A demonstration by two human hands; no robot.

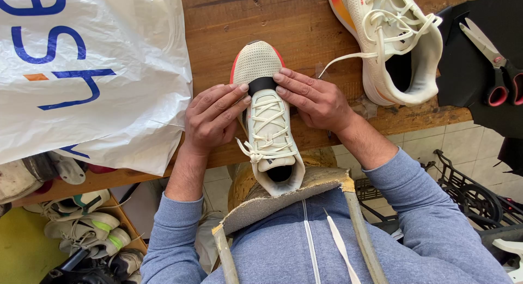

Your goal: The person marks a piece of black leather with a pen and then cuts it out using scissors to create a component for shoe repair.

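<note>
Two hands on one cream sneaker, toe pointing away, lying on the wooden table edge, heel overhanging. Left hand and right hand pinched at the black band above the laces, grip closed on shoe. Looks like band fitting under way. Second sneaker far right, scissors beyond, white plastic bag left.

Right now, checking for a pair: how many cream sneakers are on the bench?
2: one sneaker between both hands, another at the bench's far right corner.
</note>
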